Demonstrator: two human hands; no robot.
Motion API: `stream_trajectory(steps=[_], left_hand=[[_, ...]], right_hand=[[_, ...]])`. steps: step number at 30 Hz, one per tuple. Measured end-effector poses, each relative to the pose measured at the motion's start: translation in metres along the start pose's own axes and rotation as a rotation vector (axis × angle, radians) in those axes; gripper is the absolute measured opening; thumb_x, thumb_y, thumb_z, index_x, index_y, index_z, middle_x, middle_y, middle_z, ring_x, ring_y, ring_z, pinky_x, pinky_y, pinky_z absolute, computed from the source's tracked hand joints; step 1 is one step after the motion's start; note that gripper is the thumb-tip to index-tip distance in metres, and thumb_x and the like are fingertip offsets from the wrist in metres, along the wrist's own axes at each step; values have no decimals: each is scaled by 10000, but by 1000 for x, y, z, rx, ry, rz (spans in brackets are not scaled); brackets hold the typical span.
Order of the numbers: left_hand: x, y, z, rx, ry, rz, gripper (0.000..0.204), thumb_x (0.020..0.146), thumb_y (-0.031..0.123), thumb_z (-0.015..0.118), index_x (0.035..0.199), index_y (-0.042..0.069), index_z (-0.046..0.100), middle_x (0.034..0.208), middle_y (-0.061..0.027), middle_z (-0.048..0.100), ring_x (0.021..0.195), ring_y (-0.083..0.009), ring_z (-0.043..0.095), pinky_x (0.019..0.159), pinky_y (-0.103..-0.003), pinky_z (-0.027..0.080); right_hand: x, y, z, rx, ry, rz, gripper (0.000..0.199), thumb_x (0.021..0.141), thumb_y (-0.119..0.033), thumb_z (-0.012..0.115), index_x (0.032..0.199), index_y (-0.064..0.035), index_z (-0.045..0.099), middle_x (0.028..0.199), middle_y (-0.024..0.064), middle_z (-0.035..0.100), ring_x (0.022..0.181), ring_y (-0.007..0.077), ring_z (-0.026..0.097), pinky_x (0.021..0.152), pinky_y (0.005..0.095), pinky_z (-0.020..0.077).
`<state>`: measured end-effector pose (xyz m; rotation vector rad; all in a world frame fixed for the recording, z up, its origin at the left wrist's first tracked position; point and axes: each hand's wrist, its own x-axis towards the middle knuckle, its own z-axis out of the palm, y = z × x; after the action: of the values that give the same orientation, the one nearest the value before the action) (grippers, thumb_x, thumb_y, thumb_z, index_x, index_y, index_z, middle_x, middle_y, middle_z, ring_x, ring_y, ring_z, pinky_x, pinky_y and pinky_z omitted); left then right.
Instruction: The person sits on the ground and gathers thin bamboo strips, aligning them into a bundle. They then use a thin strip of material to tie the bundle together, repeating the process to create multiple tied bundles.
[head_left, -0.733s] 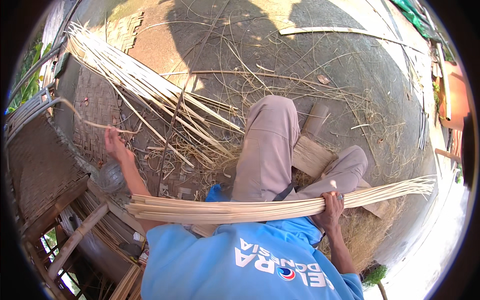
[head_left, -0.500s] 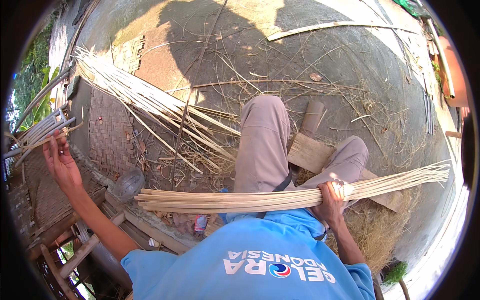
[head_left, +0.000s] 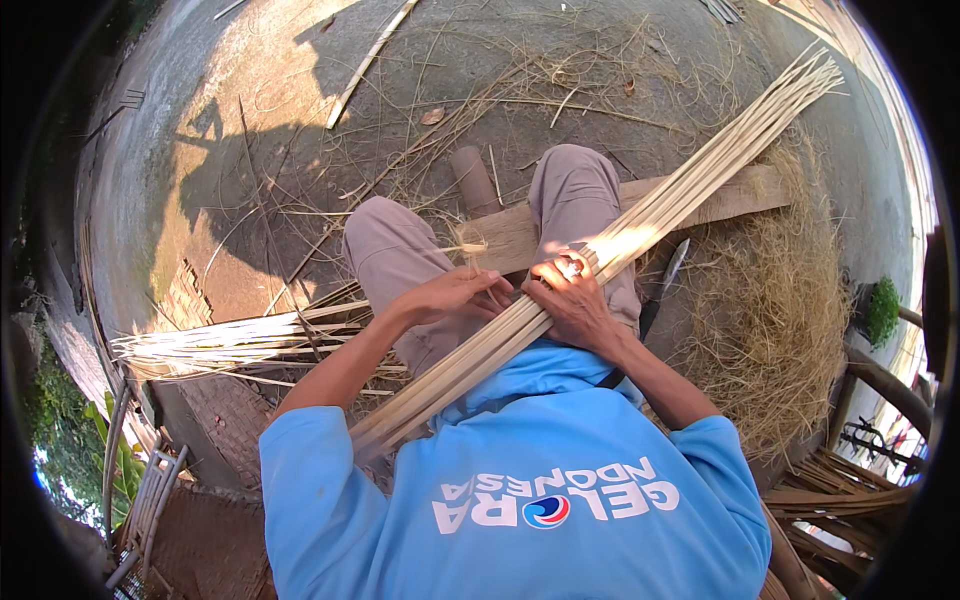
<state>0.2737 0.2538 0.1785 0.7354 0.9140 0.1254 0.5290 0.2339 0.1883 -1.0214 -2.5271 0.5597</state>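
A long bundle of pale bamboo strips (head_left: 690, 195) lies slantwise across my lap, its frayed far end at the upper right and its near end against my shirt. My right hand (head_left: 575, 300) is wrapped around the bundle near its middle. Just to the left of it, my left hand (head_left: 462, 292) has its fingers pinched together at the bundle's side. A thin bamboo strip (head_left: 474, 250) with a curled end sticks up from those fingers; the rest of it is hidden by the hand and the bundle.
A wooden board (head_left: 700, 212) lies beyond my knees. A knife (head_left: 672, 275) is beside my right thigh, near a heap of dry shavings (head_left: 765, 330). More loose bamboo strips (head_left: 230, 345) spread at the left. A short brown post (head_left: 473, 180) and scattered fibres are on the ground ahead.
My left hand has come in from the far left to the bundle, bringing the thin strip. The bundle has swung from nearly level to slanting, and the view has turned rightward.
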Motion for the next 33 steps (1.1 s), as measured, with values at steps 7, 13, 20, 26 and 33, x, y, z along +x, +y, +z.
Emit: stream_trajectory(steps=[7, 13, 20, 26, 33], left_hand=[[5, 1, 25, -243, -134, -259, 603, 1023, 528, 515, 1310, -1, 558, 1225, -113, 629, 958, -174, 670, 860, -317, 559], [-3, 14, 41, 66, -198, -156, 518, 875, 281, 799, 1226, -17, 562, 1016, -85, 675, 819, -108, 663, 724, -282, 564], [-15, 47, 28, -49, -241, -31, 416, 913, 219, 748, 1218, -15, 591, 991, -68, 686, 760, -94, 621, 693, -255, 519], [-19, 71, 10, -69, -248, -103, 441, 914, 232, 752, 1224, -41, 597, 1030, -66, 685, 760, -94, 634, 693, -275, 552], [-17, 68, 7, 60, -197, -42, 534, 910, 231, 759, 1318, -34, 539, 1059, -62, 674, 766, -94, 654, 690, -257, 556]], right_hand=[[-6, -8, 4, -65, -48, 154, 460, 706, -92, 692, 1155, -124, 601, 1196, 115, 562, 1248, 319, 514, 1160, 520, 290], [-15, -24, -18, -41, 117, 434, 722, 728, -77, 748, 1396, -158, 487, 1498, 197, 361, 1447, 411, 303, 1204, 506, 255], [-60, -50, -5, 919, 34, 746, 472, 892, -93, 663, 1327, -38, 486, 1314, 221, 505, 1177, 316, 589, 958, 400, 508], [-1, -60, 9, 1642, -160, 752, 485, 995, -196, 627, 1386, 18, 434, 1197, 115, 592, 966, 178, 655, 833, 296, 537], [-19, -42, -7, 1428, -289, 818, 387, 1053, -340, 558, 1143, 13, 687, 676, -40, 544, 619, 47, 504, 564, 215, 412]])
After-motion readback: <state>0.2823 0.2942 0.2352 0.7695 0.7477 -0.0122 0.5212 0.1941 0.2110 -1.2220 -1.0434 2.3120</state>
